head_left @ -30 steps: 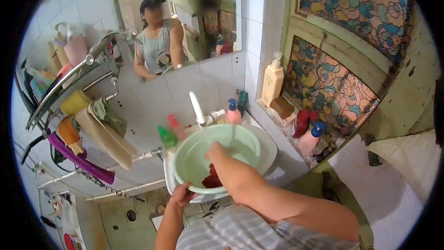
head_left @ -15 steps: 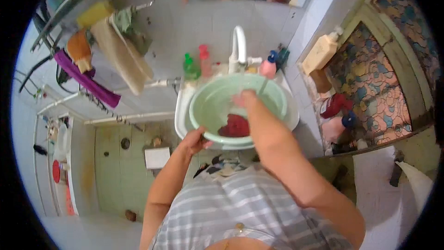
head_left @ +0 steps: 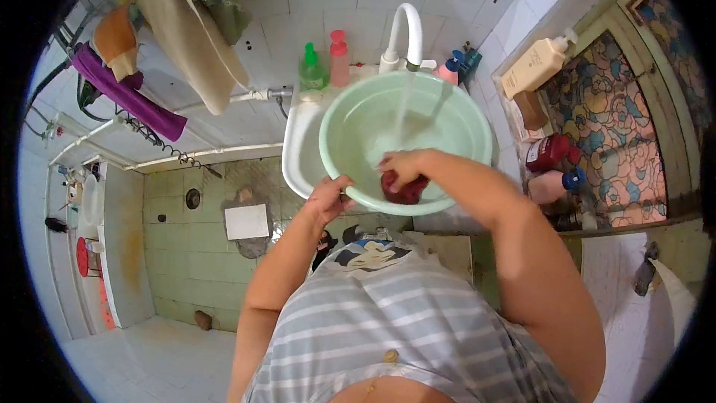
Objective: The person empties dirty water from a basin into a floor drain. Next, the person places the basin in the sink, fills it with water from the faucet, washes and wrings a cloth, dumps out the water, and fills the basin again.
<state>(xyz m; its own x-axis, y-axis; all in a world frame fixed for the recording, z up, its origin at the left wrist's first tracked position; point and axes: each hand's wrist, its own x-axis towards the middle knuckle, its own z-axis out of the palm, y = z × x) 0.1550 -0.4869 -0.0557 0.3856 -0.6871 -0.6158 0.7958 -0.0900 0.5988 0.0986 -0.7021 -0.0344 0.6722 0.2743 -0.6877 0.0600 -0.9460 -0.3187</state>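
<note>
Centrally, a pale green basin point(head_left: 358, 116) sits on the white sink point(head_left: 300, 157), a red cloth point(head_left: 403, 188) inside it near the rim closest to the person.
Water runs from the white faucet point(head_left: 409, 26) into the basin; a green bottle point(head_left: 312, 73) and a pink bottle point(head_left: 338, 61) stand beside the faucet. The right hand point(head_left: 403, 169) curls its fingers down onto the red cloth, while the left hand point(head_left: 329, 198), partly closed, grips the basin's rim.
</note>
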